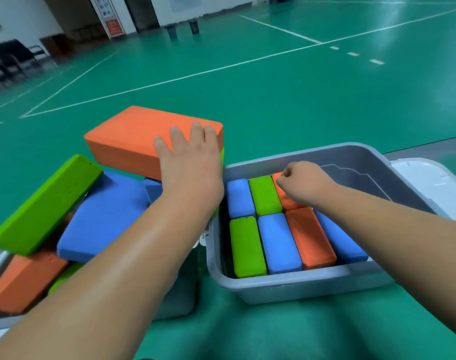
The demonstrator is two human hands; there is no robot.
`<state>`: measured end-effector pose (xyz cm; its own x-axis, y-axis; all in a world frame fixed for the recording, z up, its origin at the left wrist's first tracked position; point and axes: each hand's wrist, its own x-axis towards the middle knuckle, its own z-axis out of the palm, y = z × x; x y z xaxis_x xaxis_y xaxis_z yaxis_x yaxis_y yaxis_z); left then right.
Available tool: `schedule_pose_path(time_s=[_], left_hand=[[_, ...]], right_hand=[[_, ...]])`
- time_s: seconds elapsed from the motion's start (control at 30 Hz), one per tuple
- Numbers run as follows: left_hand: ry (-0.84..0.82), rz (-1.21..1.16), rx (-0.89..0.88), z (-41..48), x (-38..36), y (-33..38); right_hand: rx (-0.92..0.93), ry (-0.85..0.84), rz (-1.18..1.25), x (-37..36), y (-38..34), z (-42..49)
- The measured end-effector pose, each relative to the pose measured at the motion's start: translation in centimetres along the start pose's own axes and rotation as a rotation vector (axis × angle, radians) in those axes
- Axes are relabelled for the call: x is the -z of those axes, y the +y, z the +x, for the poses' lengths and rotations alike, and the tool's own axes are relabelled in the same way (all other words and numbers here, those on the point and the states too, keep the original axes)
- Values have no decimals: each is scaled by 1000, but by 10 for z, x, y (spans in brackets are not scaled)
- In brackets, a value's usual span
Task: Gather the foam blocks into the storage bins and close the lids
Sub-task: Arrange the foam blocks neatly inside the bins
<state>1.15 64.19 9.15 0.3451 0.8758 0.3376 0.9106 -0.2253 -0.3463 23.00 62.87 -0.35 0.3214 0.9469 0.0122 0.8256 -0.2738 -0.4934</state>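
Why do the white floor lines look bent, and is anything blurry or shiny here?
Head view: the wide-angle lens bows the white court lines. Far left in that view, the chairs are smeared by blur. Top right, soft glare lies on the green floor. The blocks in the grey bin look sharp.

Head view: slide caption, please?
Left hand rests on top orange block; right hand pinches rear orange block inside grey bin.

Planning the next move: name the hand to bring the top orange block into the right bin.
Left. The left hand lies flat on the top orange block; the right hand is inside the right bin, pinching a small orange block.
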Motion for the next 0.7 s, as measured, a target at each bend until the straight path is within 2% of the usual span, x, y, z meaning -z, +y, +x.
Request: schedule_pose_path(time_s=[0.27,0.4,0.57,0.7], left_hand=[[21,-58,-98,0,0,-16],[92,-173,-152,0,4,-30],[281,-370,-339,2,17,-23],[341,-508,-488,2,27,0]], right_hand=[[59,136,170,-6,-31,7],[232,193,289,-1,-52,3],[470,399,159,25,-70,-9],[547,564,146,49,-56,-12]])
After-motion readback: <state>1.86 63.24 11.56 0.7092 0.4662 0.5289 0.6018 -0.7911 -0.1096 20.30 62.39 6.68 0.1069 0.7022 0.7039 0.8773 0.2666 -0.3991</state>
